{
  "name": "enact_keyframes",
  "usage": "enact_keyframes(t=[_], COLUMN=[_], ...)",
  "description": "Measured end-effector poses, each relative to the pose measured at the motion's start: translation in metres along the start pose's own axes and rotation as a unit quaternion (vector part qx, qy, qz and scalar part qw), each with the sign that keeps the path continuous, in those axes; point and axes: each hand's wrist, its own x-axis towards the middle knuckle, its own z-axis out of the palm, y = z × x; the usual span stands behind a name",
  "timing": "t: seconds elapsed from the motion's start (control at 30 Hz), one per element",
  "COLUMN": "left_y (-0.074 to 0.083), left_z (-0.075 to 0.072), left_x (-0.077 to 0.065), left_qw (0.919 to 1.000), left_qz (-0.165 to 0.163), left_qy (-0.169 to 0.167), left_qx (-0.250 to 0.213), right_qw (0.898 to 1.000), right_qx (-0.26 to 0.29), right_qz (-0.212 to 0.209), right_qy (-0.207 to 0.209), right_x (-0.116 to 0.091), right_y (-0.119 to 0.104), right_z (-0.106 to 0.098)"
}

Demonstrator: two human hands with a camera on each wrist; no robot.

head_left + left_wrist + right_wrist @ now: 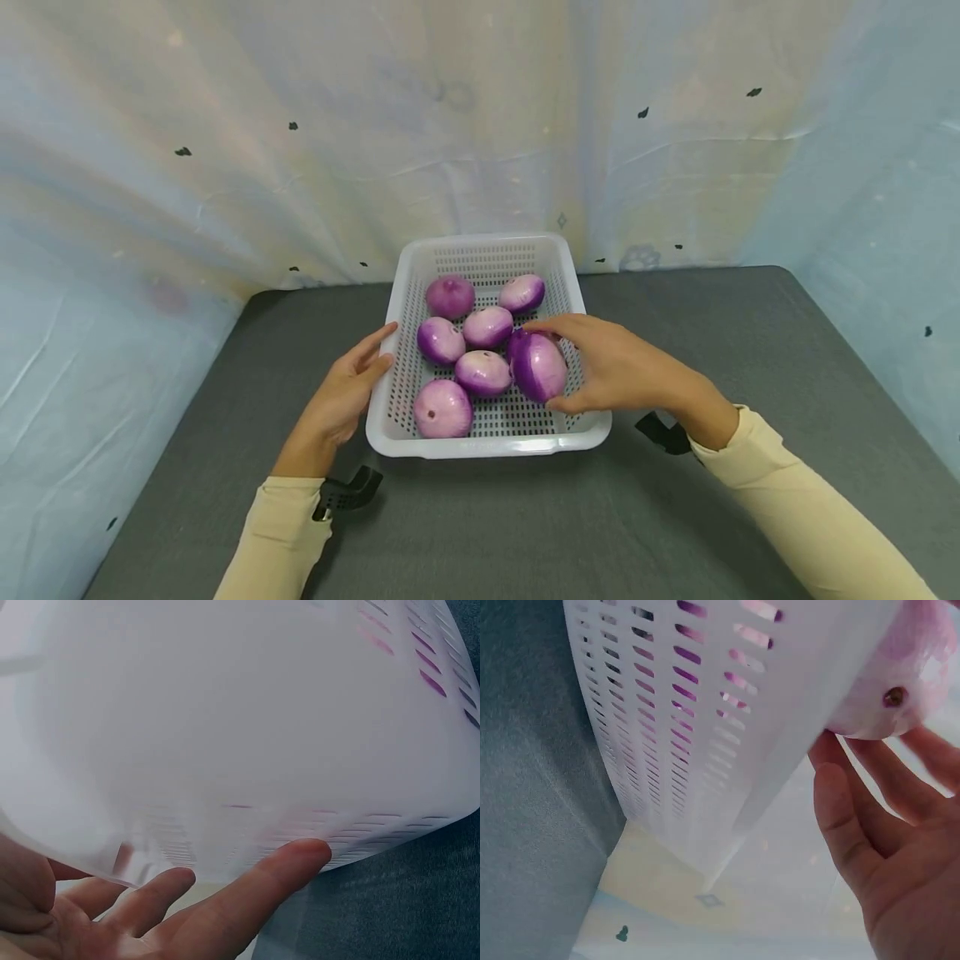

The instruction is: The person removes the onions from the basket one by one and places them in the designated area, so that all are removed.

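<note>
Over the right side of a white slotted plastic basket [487, 447], my right hand [618, 367] holds a red onion [542, 368] between its thumb and fingers. In the right wrist view that onion [922, 682] shows its brown root spot just above the basket rim, with the fingers [892, 780] at its underside. My left hand [348, 387] touches the basket's left side, its thumb and fingertips at the rim. From the left wrist, straight fingers [255, 885] lie along the outer wall. Several peeled red onions [483, 372] lie in the basket, one partly hidden behind the held onion.
The basket stands on a dark grey cloth-covered table [480, 525]. Behind it hangs a pale, patterned sheet [480, 125] that also runs down both sides. A black strap mount [351, 492] sits at the left wrist, and another [663, 432] at the right.
</note>
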Motion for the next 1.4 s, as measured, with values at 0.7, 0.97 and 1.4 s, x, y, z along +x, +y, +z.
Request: enact_keyframes(t=[0.7,0.97,1.4], left_y=[-0.005,-0.003,-0.007], left_z=[-0.002,-0.002,-0.014], left_x=[0.002,0.000,-0.002], left_qw=[0.9996,0.9996,0.9999], left_qz=[0.006,0.007,-0.006], left_qy=[0.010,0.009,0.012], left_qx=[0.026,0.027,-0.005], right_qw=[0.993,0.990,0.982], right_qx=[0.088,0.087,0.091], right_qz=[0.021,0.006,0.047], right_qy=[0.079,0.109,0.162], right_x=[-0.004,-0.005,-0.009], right_y=[0.016,0.020,0.041], right_z=[0.002,0.005,-0.007])
